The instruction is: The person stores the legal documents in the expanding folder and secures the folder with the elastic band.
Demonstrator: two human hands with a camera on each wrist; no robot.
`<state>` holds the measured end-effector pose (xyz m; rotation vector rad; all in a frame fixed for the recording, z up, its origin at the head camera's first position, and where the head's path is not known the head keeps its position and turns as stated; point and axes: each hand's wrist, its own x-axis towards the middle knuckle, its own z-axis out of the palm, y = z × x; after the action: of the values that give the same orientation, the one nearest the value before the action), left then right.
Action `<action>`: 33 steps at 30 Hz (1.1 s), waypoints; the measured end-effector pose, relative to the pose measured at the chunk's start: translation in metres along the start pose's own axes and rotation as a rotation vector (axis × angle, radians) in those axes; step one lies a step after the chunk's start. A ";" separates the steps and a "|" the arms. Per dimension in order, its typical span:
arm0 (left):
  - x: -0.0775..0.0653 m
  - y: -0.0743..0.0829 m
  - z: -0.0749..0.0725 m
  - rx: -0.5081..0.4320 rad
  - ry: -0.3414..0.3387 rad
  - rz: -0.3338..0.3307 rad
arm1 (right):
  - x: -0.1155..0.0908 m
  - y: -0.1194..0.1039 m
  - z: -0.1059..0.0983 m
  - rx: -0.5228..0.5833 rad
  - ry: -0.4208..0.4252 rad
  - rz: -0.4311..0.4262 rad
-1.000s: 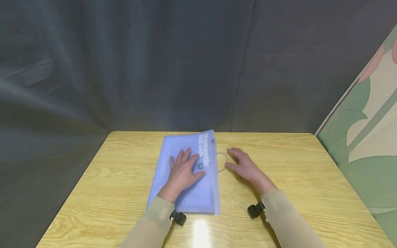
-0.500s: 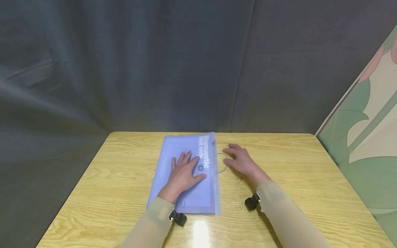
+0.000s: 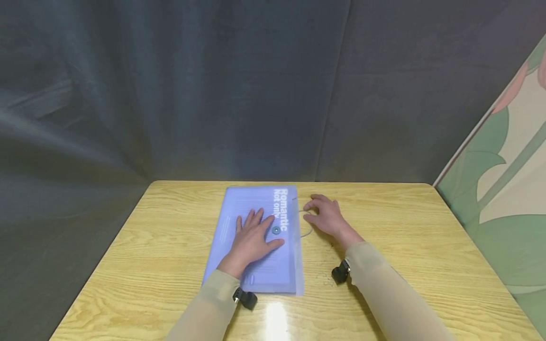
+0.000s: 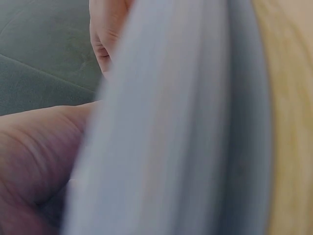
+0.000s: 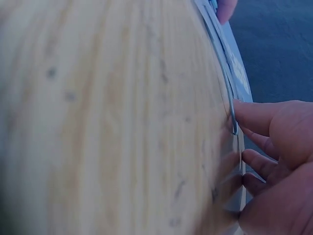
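A translucent blue-purple document folder (image 3: 260, 194) with white lettering lies flat on the table in the head view. My left hand (image 3: 251, 241) rests on it with fingers spread, beside its round blue button (image 3: 276, 230). A thin grey elastic cord (image 3: 308, 232) loops out from the folder's right edge. My right hand (image 3: 326, 218) is bent over this loop, thumb and forefinger a little apart at it. In the right wrist view the thumb of my right hand (image 5: 288, 127) is right at the cord (image 5: 227, 73). The folder's edge (image 4: 186, 117) fills the left wrist view, blurred.
The folder lies on a light wooden table (image 3: 392, 222). Behind the table's far edge hangs a dark grey curtain (image 3: 239, 94), and a panel with a leaf pattern (image 3: 512, 189) stands at the right. A camera is strapped to each wrist.
My right hand has moved left and slightly away from me, bringing its fingertips over the cord loop. The folder's raised far right corner has come down flatter. My left hand has stayed nearly still.
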<state>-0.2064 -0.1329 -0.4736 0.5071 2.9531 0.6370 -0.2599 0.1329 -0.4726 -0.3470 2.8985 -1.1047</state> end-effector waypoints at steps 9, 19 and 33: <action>0.001 -0.001 0.001 -0.006 0.004 0.002 | 0.002 -0.005 0.004 -0.031 0.014 0.019; -0.001 -0.001 0.001 -0.019 0.007 0.008 | 0.001 -0.002 0.000 -0.067 0.003 -0.038; -0.001 -0.003 0.002 -0.023 0.007 0.014 | -0.005 0.001 -0.004 0.034 0.069 0.042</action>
<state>-0.2064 -0.1346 -0.4765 0.5256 2.9475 0.6751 -0.2560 0.1369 -0.4705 -0.2514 2.9270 -1.1815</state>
